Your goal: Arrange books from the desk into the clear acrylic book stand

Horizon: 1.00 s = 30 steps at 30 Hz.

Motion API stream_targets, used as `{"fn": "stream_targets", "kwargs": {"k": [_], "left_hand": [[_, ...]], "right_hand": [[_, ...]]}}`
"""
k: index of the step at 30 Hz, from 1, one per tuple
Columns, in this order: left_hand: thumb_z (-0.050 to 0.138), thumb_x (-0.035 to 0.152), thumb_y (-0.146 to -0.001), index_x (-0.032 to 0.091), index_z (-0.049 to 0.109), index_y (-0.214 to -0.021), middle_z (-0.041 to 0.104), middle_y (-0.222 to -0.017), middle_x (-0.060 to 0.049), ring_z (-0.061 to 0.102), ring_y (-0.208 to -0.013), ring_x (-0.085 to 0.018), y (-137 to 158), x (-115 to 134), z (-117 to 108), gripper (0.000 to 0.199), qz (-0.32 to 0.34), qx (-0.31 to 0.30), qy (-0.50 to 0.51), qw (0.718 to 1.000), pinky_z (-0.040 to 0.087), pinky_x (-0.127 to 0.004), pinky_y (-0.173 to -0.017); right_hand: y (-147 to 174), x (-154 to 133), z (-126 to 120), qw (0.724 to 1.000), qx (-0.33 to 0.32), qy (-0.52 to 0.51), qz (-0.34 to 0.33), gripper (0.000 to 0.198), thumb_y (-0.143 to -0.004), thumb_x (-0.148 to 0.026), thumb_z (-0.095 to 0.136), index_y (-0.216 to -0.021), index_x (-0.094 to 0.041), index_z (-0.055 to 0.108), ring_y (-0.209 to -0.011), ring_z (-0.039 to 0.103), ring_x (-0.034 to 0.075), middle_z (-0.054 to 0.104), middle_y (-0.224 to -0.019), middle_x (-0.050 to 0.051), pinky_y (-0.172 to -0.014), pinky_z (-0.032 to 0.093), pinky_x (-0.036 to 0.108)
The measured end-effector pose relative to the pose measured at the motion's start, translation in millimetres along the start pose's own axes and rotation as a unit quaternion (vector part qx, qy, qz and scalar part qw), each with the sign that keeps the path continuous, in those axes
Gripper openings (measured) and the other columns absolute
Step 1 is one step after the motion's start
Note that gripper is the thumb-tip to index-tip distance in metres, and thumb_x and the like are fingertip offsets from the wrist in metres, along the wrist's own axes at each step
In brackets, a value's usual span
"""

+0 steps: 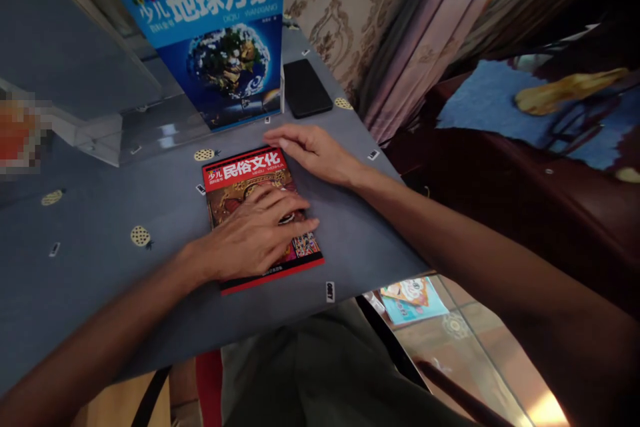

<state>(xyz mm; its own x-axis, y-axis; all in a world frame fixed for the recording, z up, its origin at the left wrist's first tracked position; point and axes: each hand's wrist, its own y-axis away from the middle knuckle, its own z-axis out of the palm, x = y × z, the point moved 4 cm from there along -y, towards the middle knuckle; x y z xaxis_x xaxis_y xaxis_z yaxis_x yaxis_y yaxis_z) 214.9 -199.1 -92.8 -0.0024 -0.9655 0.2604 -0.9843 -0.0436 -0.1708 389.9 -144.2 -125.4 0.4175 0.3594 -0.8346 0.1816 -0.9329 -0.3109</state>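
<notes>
A red-bordered book (235,173) with white Chinese title characters lies closed on the grey tablecloth. My left hand (260,230) rests flat across the middle of its cover, fingers stretched to the right, hiding much of the picture. By the book's upper right corner is my right hand (310,150), its fingers extended and fairly close together at the top edge. Whether those fingertips touch the cover I cannot tell. Behind the book stands a blue book (230,60) with a globe on its front, upright and apart from both hands.
A black phone-like slab (306,88) lies right of the blue book. The table (100,293) has a patterned grey cloth; its right edge runs near my right forearm. Curtains (415,47) hang behind. A light-blue booklet (415,300) lies below the table's front edge.
</notes>
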Motion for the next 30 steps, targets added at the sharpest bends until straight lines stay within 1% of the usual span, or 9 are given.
{"fn": "stream_targets", "kwargs": {"k": [5,9,11,15,18,21,24,27,30], "left_hand": [[0.047,0.021,-0.098,0.027,0.058,-0.136,0.055,-0.142,-0.011,0.045,-0.135,-0.029,5,16,5,0.04,0.014,-0.036,0.013,0.999,0.032,-0.057,-0.116],[0.046,0.023,-0.101,0.028,0.055,-0.14,0.052,-0.147,-0.011,0.042,-0.14,-0.028,13,15,6,0.04,-0.006,-0.022,-0.013,1.0,0.033,-0.054,-0.117],[0.042,0.024,-0.102,0.024,0.05,-0.143,0.054,-0.145,-0.013,0.046,-0.138,-0.027,24,11,4,0.041,-0.053,0.004,-0.037,0.998,0.036,-0.052,-0.116],[0.038,0.02,-0.103,0.02,0.044,-0.146,0.054,-0.144,-0.015,0.049,-0.135,-0.028,58,2,-2,0.044,-0.211,0.087,-0.06,0.972,0.04,-0.053,-0.114],[0.037,0.02,-0.102,0.021,0.04,-0.149,0.049,-0.148,-0.016,0.045,-0.138,-0.031,82,1,-2,0.047,-0.275,0.12,-0.054,0.952,0.04,-0.056,-0.114],[0.037,0.023,-0.102,0.02,0.034,-0.152,0.045,-0.152,-0.017,0.04,-0.143,-0.032,92,1,2,0.051,-0.273,0.113,-0.048,0.954,0.036,-0.057,-0.117],[0.036,0.022,-0.102,0.017,0.037,-0.15,0.046,-0.152,-0.017,0.04,-0.143,-0.032,93,0,5,0.049,-0.285,0.108,-0.057,0.951,0.034,-0.056,-0.118],[0.035,0.019,-0.101,0.015,0.041,-0.148,0.048,-0.15,-0.018,0.041,-0.142,-0.032,90,0,6,0.047,-0.291,0.109,-0.069,0.948,0.036,-0.056,-0.117],[0.035,0.018,-0.101,0.015,0.042,-0.147,0.049,-0.149,-0.018,0.042,-0.141,-0.032,89,1,5,0.046,-0.289,0.109,-0.078,0.948,0.037,-0.057,-0.116]], "right_hand": [[2,-4,2,1.0,-0.012,0.004,-0.009,0.033,-0.101,-0.031,0.045,-0.127,-0.026,0.064,-0.119,0.065,0.02,0.07,-0.13,0.004,-0.107,0.051,0.043],[7,-7,5,0.998,-0.009,0.06,-0.011,0.035,-0.101,-0.031,0.044,-0.13,-0.027,0.062,-0.122,0.063,0.022,0.068,-0.134,0.004,-0.11,0.048,0.046],[9,-10,7,0.992,-0.009,0.121,-0.016,0.035,-0.101,-0.03,0.045,-0.131,-0.026,0.061,-0.125,0.061,0.024,0.067,-0.136,0.004,-0.116,0.04,0.052],[20,-35,18,0.977,-0.002,0.212,-0.034,0.034,-0.101,-0.027,0.044,-0.131,-0.025,0.062,-0.132,0.056,0.027,0.064,-0.139,0.005,-0.12,0.028,0.06],[49,-79,46,0.964,0.001,0.245,-0.101,0.037,-0.103,-0.023,0.036,-0.127,-0.02,0.064,-0.135,0.054,0.025,0.063,-0.14,0.009,-0.12,0.032,0.057],[94,-124,91,0.941,-0.075,0.258,-0.204,0.038,-0.104,-0.025,0.038,-0.132,-0.013,0.061,-0.142,0.048,0.023,0.06,-0.144,0.013,-0.121,0.037,0.044],[126,-142,122,0.926,-0.114,0.292,-0.211,0.052,-0.103,-0.036,0.045,-0.137,0.002,0.053,-0.144,0.044,0.032,0.052,-0.147,0.026,-0.12,0.039,0.046],[138,-141,125,0.924,-0.124,0.313,-0.181,0.059,-0.102,-0.039,0.048,-0.139,0.007,0.048,-0.144,0.041,0.035,0.049,-0.147,0.031,-0.12,0.039,0.048],[146,-132,108,0.93,-0.115,0.316,-0.147,0.058,-0.102,-0.033,0.047,-0.145,0.006,0.042,-0.147,0.034,0.034,0.046,-0.15,0.03,-0.119,0.04,0.048]]}}
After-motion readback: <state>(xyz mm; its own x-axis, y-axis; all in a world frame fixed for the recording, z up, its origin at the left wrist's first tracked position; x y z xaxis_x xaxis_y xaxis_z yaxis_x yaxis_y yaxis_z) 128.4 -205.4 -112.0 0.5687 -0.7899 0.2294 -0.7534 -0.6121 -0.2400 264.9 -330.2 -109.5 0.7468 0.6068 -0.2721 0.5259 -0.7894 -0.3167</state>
